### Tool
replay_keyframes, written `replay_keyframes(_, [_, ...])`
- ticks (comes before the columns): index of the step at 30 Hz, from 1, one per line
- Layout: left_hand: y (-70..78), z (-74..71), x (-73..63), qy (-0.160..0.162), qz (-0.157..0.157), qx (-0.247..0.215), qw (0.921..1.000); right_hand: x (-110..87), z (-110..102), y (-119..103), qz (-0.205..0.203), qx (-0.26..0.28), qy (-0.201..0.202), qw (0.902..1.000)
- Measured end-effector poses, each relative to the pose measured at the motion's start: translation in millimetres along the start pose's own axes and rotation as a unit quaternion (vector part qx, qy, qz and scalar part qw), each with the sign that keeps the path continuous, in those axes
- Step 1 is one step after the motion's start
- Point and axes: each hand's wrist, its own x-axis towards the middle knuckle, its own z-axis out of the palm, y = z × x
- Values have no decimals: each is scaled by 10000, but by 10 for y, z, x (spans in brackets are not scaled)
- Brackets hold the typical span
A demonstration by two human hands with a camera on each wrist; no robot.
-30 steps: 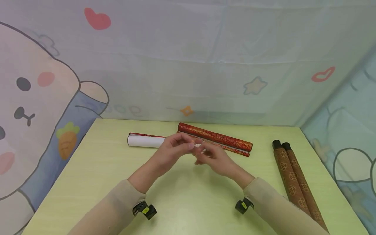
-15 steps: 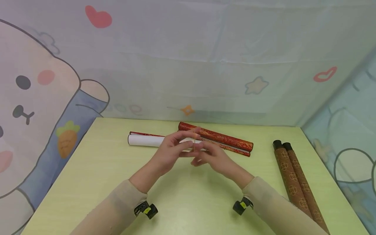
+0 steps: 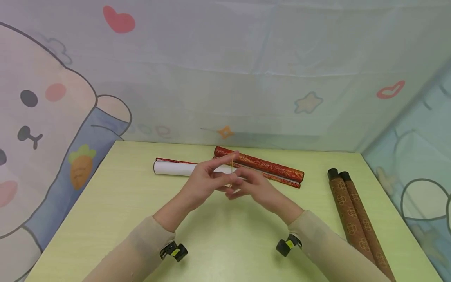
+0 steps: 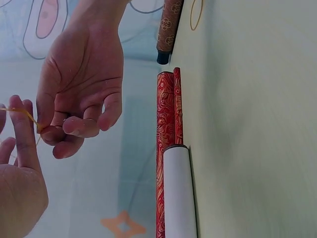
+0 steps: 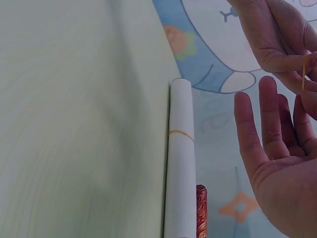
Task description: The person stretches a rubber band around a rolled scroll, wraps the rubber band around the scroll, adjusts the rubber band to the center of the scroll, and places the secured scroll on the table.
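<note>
In the head view my left hand point(image 3: 202, 182) and right hand point(image 3: 258, 190) meet above the table. A thin yellow rubber band point(image 3: 231, 166) is stretched upright between the straight left index finger and the thumb. The left wrist view shows the right thumb and fingertips pinching the band point(image 4: 30, 118), which runs across a straight left finger. The right wrist view shows the band point(image 5: 303, 74) at the left fingers. Behind the hands lie a white roll point(image 3: 174, 168) and a red-and-gold patterned roll point(image 3: 260, 162), partly hidden. Another band point(image 5: 181, 133) circles the white roll.
Two brown patterned rolls with black ends point(image 3: 352, 215) lie side by side on the right of the pale table point(image 3: 116, 219). A thin loop like a rubber band point(image 4: 196, 15) appears near them in the left wrist view. A printed cloth point(image 3: 211, 78) hangs behind.
The left index finger has straightened and spread away from the thumb, and the rubber band has become visible stretched between them. The right hand has shifted slightly left. The rolls have stayed put.
</note>
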Motion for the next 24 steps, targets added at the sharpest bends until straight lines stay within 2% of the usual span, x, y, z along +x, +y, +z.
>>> replay_keyframes(10, [52,-52,-37,-19,-77,92,9999,47,51,-21,-21,119,-55,9999])
replay_keyframes(17, [64,-119,-35,113,-132,156,9997,48,81,-14,195,89,-52,9998])
replay_keyframes(24, [67,-184,-32,201,-152,-30,9997,-15,17,38,261,13,21,9997])
